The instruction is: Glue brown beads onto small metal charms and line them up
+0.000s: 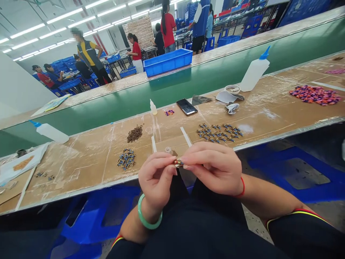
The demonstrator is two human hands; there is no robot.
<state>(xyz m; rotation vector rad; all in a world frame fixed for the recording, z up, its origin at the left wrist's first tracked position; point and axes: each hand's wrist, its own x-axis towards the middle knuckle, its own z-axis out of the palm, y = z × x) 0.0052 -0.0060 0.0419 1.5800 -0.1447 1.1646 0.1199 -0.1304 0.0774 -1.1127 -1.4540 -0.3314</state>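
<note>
Between my fingertips, just off the front edge of the bench, is a small figure-like piece in blue, gold and red. My left hand pinches one end of it and my right hand pinches the other; the fingers cover most of it. A small clear round cup stands just beyond my hands. Left of them lies a heap of blue and gold pieces, with a pile of small brown beads behind it. To the right, similar blue and gold pieces are spread in rows.
The cardboard-covered bench borders a green conveyor belt. A phone, a small dropper bottle and large white bottles stand or lie along it. Purple-orange pieces are heaped at right. A blue crate sits beyond the belt; people work behind.
</note>
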